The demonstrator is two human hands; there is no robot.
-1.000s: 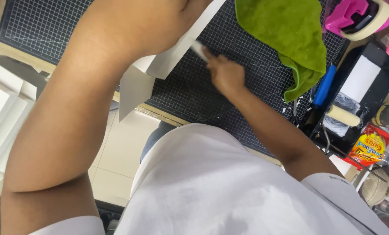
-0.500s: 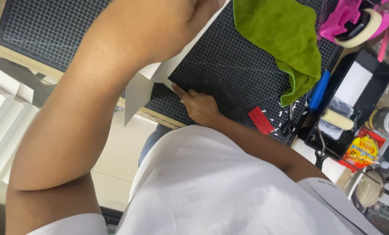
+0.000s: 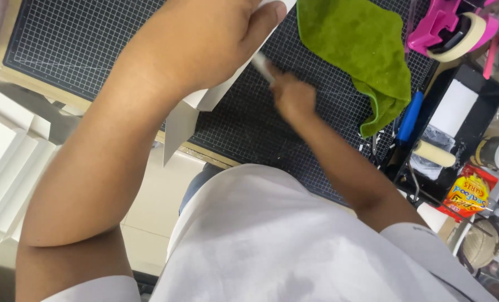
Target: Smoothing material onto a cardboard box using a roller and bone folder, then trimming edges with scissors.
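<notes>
At the top centre of the frame my left hand [image 3: 205,42] is closed around a white sheet of card [image 3: 191,114], thumb pressed over its face, holding it up off the black cutting mat [image 3: 82,50]. From that grip the card's long axis slants down toward the lower left, and its free corner hangs past the mat's near edge. Just right of it, my right hand [image 3: 294,98] is curled round a slim pale tool [image 3: 262,66]; the blur keeps me from telling what kind it is. The tool's tip points up and left, at or just beside the card's right edge; I cannot tell whether they touch. So the card lies to the left of my right hand, already pinned by the left, and the right hand is the free one near its edge.

Further right on the mat lies a crumpled green cloth [image 3: 355,50]. Beyond it, in the upper right corner, is a pink tape dispenser [image 3: 445,28], and below that a black tray [image 3: 481,89] holding a small roller with a blue handle [image 3: 410,116].
</notes>
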